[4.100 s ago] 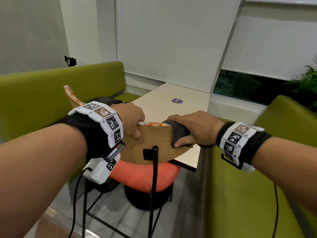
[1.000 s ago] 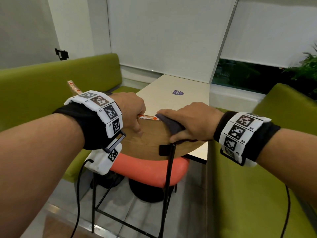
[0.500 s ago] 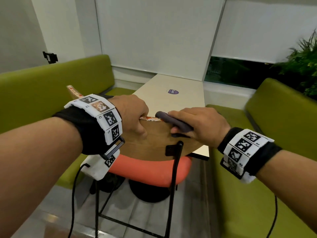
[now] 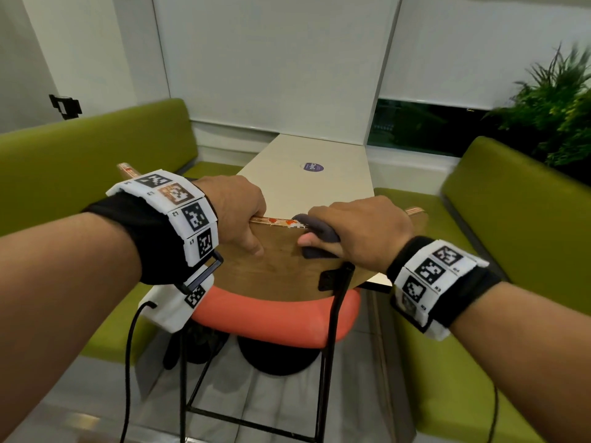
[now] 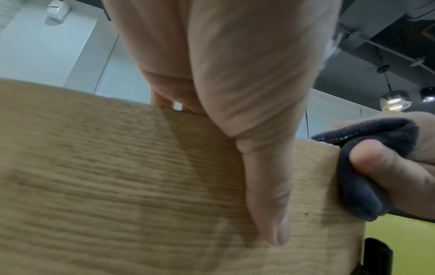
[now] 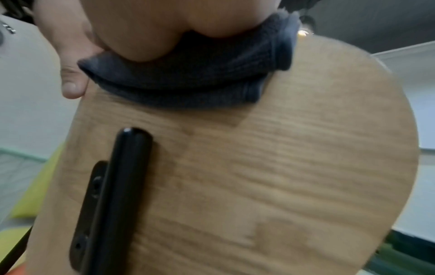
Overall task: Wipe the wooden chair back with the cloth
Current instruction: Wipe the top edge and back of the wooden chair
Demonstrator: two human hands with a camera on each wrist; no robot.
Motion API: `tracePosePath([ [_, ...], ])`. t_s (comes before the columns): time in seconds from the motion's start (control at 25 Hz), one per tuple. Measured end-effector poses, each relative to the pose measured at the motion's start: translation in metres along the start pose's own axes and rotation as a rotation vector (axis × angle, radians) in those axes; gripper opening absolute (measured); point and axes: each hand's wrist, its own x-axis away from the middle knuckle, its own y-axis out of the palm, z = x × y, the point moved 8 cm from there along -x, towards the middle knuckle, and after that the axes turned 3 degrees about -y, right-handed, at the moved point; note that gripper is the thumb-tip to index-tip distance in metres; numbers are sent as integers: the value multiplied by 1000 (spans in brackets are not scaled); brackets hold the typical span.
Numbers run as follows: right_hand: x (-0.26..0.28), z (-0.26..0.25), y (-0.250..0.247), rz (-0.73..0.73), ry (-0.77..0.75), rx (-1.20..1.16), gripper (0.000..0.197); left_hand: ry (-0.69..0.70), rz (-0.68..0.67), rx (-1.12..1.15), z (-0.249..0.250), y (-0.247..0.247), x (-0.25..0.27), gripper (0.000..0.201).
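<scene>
Wooden chair back looks stiff and smooth; left hand grips its top edge, steadying. Right hand pinches the soft, limp cloth folded over that edge, just beside.

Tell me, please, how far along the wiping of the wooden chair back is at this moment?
Midway, apparently. Done: the left hand grips the wooden chair back by its top edge, bracing it. In hand: the right hand grips the dark cloth, folded over that edge beside the black frame post. Left: the broad rear face below the cloth; no frame shows which wood is already clean.
</scene>
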Motion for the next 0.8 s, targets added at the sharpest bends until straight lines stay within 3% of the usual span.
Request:
tracePosePath([
  [0.08,6,-6,-9,212,-37,-58,54,8,0,-1,1,-1,1,43],
  [0.16,8,-5,-15,271,-67,-133,47,28,11,5,-1,-2,3,35],
  [0.24,6,-1,-12,125,-80,-187,46,54,32,10,-1,-6,5,25],
  [0.36,-7,0,12,-302,-38,-57,68,76,41,-6,-1,-8,7,24],
  [0.48,-24,-7,13,-383,-36,17,65,69,44,-39,0,-7,5,28],
  [0.6,-22,-9,9,-263,1,27,59,58,47,-26,-3,-7,4,33],
  [0.72,-9,-18,-3,57,0,-65,58,32,66,64,-14,-8,7,41],
  [0.8,-6,-20,-11,184,-34,-154,49,22,67,87,-23,-8,10,43],
])
